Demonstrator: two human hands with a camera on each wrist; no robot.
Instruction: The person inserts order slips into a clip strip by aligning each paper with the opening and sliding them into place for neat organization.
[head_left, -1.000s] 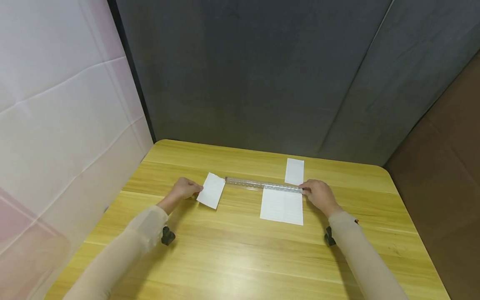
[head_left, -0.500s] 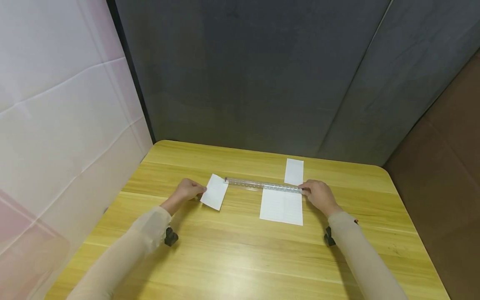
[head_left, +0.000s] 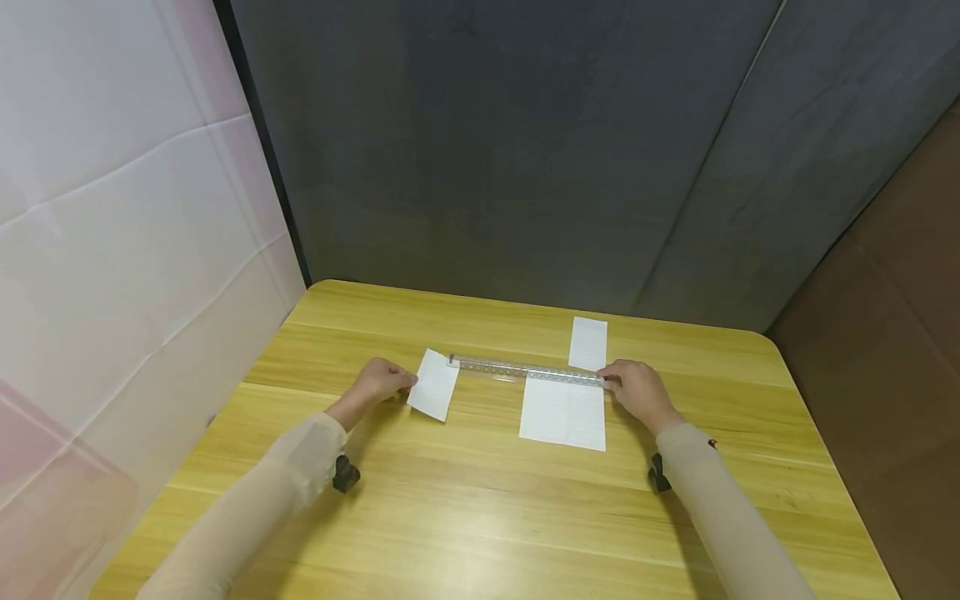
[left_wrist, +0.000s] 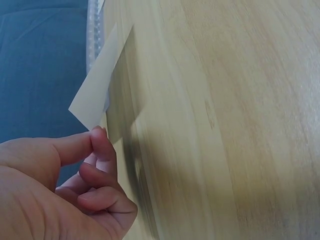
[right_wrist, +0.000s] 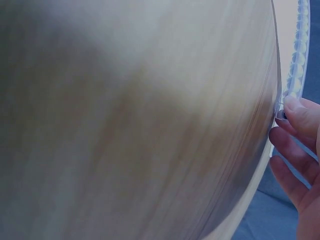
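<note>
My left hand (head_left: 386, 382) pinches a small white paper piece (head_left: 433, 384) by its left edge, lifted off the yellow wooden table (head_left: 465, 500). In the left wrist view the thumb and fingers (left_wrist: 98, 145) grip the corner of the paper piece (left_wrist: 95, 85), which stands on edge. A clear plastic ruler (head_left: 525, 370) lies across the table, over the top edge of a white sheet (head_left: 564, 412). My right hand (head_left: 633, 387) holds the ruler's right end; in the right wrist view a fingertip (right_wrist: 295, 107) sits on the end of the ruler (right_wrist: 300, 50).
A narrow white paper strip (head_left: 588, 342) lies behind the ruler near the back right. Grey padded panels (head_left: 525, 150) close the back, and a white sheet wall (head_left: 112, 250) stands on the left. The table's rounded right corner is at the far right.
My left hand has carried the small paper piece a little to the right, closer to the ruler's left end. The right hand, ruler and sheet have stayed still.
</note>
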